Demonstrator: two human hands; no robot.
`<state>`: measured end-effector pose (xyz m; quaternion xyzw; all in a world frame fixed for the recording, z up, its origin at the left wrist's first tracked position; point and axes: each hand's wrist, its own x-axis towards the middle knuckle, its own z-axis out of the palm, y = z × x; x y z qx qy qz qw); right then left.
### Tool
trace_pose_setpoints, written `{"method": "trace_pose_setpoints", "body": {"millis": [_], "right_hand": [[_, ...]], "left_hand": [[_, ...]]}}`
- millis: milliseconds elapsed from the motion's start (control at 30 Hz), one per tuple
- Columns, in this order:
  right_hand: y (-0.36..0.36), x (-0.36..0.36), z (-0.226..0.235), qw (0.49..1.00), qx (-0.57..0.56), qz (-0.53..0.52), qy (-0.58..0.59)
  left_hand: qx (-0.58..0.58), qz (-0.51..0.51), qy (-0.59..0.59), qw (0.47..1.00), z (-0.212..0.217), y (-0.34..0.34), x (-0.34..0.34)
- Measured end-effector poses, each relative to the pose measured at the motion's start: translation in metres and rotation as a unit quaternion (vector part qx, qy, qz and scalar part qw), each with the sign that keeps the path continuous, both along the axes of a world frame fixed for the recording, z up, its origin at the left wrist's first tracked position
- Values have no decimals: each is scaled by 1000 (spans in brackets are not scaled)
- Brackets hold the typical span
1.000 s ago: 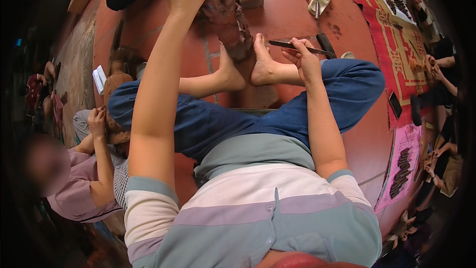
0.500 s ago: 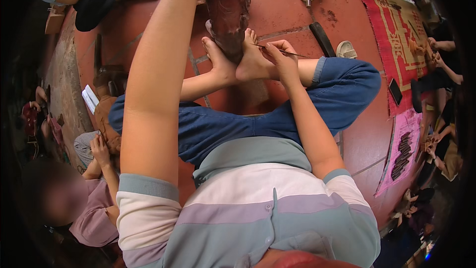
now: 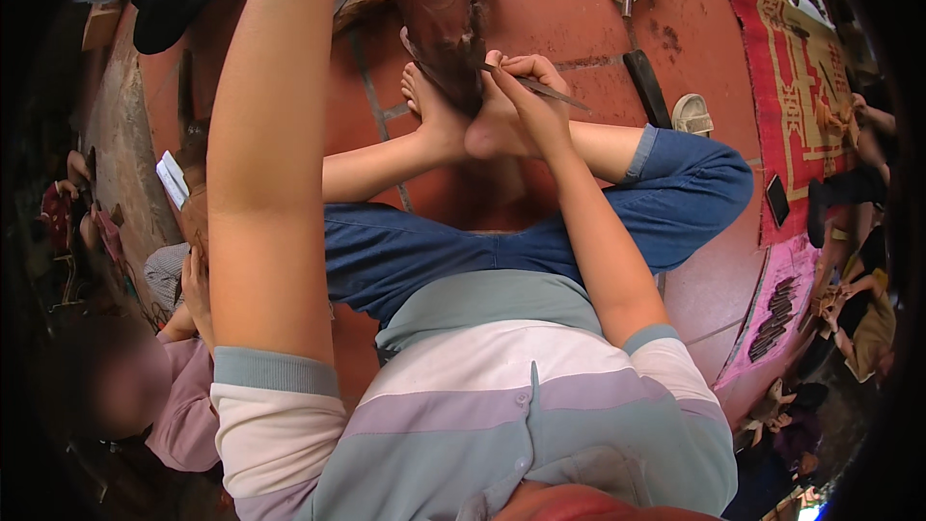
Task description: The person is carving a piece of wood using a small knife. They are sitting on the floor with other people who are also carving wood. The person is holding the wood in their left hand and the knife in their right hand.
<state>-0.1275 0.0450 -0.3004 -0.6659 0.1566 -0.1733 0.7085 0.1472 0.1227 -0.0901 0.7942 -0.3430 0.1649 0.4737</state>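
Note:
My right hand (image 3: 536,92) has its fingers closed around a thin, dark, stick-like metal tool (image 3: 552,91). The tool's near end points up and left, close to the side of a dark brown carved wooden piece (image 3: 429,0). Whether the tip touches the wood I cannot tell. The carving stands tilted, its lower end between my two bare feet (image 3: 439,121), and its top runs past the upper edge. My left arm (image 3: 275,125) stretches up past the carving's left side, and my left hand lies beyond the picture's upper edge.
A long black-handled tool (image 3: 646,87) lies right of my feet, by two pale sandals (image 3: 692,116). Farther right are a red and yellow mat (image 3: 776,87), a phone (image 3: 776,201) and a pink cloth (image 3: 743,357) holding several slim tools. Other people sit left and right.
The carving has shifted up and left and leans more. My left arm has moved left, its hand now out of view. My right hand has come up a little with the tool.

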Motion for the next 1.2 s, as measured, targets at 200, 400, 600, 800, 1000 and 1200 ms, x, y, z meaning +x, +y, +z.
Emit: {"method": "trace_pose_setpoints", "body": {"millis": [200, 400, 600, 800, 1000, 1200], "right_hand": [[13, 14, 17, 995, -86, -6, -49], [21, 18, 19, 987, -143, 24, -72], [20, 5, 23, 977, -199, 58, -54], [21, 2, 30, 994, -103, 20, -19], [22, 17, 19, 988, -147, 4, -37], [18, 5, 19, 988, -144, 39, -31]], "left_hand": [[-62, -17, 109, 992, -4, 13, 3], [-74, 11, 70, 995, -11, 8, -7], [-87, 27, 57, 994, -7, 10, -11], [-97, 72, 77, 990, -5, 13, -17], [-74, 77, 46, 993, -7, 4, -23], [-70, 93, 50, 992, -6, 2, -28]]}}
